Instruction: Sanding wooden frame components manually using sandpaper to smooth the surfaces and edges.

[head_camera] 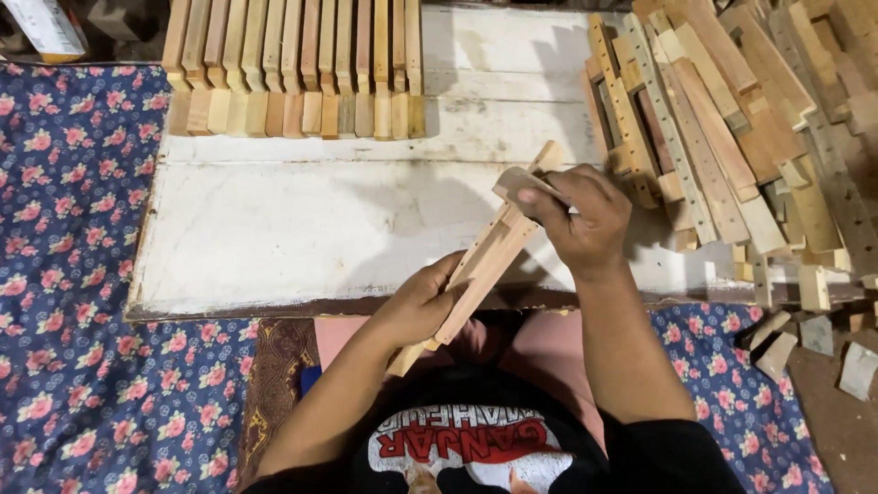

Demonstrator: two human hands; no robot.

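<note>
Held slantwise above the near edge of the white board (293, 229): a long wooden strip (485, 261), notched along one side, lower end near the lap, upper end up toward the right. Judged light and stiff, dry and rough enough not to slip, thin enough at the notches to split if twisted. Best taken around the plain lower length, away from the notches. Gripped there by the left hand (419, 306), fingers closed around it. Pinched in the right hand (585, 220) and pressed against the strip's upper part: a small wooden block (519, 183). Farther out, a row of upright slats (293, 64) across the board's far edge, a loose pile of similar notched pieces (732, 119) to the right, offcuts (777, 348) below it, and a floral cloth (73, 274) underneath.
</note>
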